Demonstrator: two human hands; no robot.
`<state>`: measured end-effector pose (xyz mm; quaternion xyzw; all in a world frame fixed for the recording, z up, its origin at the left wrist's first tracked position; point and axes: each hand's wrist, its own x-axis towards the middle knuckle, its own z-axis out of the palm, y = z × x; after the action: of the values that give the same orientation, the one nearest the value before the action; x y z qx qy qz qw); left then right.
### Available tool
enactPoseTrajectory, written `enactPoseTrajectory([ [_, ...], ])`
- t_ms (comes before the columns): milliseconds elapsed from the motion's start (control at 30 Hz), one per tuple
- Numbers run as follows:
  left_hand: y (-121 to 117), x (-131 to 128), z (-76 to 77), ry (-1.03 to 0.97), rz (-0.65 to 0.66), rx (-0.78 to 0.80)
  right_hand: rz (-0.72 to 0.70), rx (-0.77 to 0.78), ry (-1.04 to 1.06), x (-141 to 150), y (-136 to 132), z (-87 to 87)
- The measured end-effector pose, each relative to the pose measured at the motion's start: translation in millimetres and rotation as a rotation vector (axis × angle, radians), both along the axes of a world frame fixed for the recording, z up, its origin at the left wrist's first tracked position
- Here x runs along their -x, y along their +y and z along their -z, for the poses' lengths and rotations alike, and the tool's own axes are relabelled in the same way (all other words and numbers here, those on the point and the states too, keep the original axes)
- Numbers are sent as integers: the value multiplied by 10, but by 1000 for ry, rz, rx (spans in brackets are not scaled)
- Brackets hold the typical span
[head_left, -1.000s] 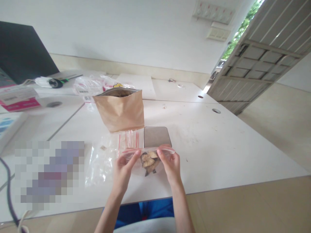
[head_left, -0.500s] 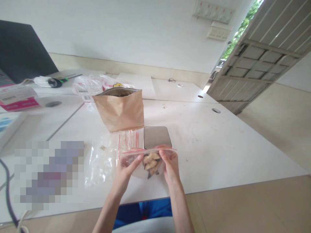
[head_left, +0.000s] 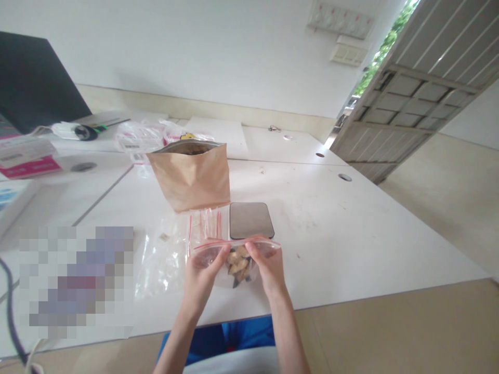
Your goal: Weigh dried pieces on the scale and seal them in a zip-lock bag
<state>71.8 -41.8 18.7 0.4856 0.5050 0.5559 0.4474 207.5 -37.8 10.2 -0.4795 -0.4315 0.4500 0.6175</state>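
Both my hands hold a clear zip bag [head_left: 218, 272] with a red-edged mouth. Inside it lie several tan, dark-edged dried slices [head_left: 239, 262]. My left hand [head_left: 203, 270] pinches the bag near its mouth on the left, thumb in front. On the other side my right hand [head_left: 268, 264] grips the bag with its thumb just under the red strip. The mouth shows a small gap between its two edges. Just beyond the bag sits a flat square scale [head_left: 251, 220] with a metal top. More clear zip bags [head_left: 200, 226] lie left of the scale.
Behind them stands an opened brown paper pouch [head_left: 193, 179], its contents dark. Loose clear plastic [head_left: 156, 265] covers the table left of my hands. Farther back are plastic-wrapped packs [head_left: 140, 137], a pink box [head_left: 31, 158] and a black monitor [head_left: 39, 83]. The white table [head_left: 351, 244] extends right.
My right thumb has shifted left along the bag's mouth, closer to the left thumb. The mouth's two edges now show apart. The pouch and scale remain in place.
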Motion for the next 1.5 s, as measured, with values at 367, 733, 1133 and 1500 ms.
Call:
enactPoseTrajectory([
  [367,51,30,45,-5,85,-6,-45,-43,-1,-47,17,-11],
  [733,34,-35,31,1,100,-77,-202,-5,52,-38,-35,-63],
  [1133,-30,-92,2,24,-64,-202,-87,-111,67,129,-29,-21],
  [1500,-37,-45,108,63,-99,-256,-85,-92,49,180,-45,-52],
])
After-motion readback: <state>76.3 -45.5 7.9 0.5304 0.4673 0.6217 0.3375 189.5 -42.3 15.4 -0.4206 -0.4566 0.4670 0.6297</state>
